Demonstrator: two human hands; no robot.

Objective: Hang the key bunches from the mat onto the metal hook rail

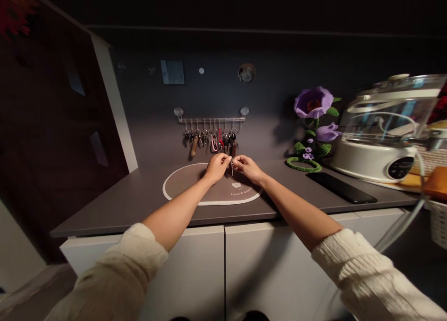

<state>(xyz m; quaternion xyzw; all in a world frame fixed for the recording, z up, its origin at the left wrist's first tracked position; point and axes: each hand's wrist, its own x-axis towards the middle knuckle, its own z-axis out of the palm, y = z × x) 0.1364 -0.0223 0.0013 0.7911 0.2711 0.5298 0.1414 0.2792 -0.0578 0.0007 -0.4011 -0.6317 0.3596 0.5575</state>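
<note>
My left hand (218, 167) and my right hand (248, 168) meet above an oval brown mat with a pale border (181, 200). Both are closed in a pinch, fingertips almost touching. Between them a small key (232, 169) hangs with its thin silver blade pointing down. Its upper end is hidden by my fingers, so I cannot tell whether a ring is on it. Just behind my hands, several keys with fobs hang from a clear hook rail (212, 120) on the wall. Among them are a brown strap (194, 146) and a pink carabiner (213, 143).
Purple felt flowers (314, 104) on a green ring base stand to the right. A black phone (342, 187) lies on the dark counter (115, 202). Farther right sits a white appliance with a clear cover (370, 156), its cable drooping over the counter edge.
</note>
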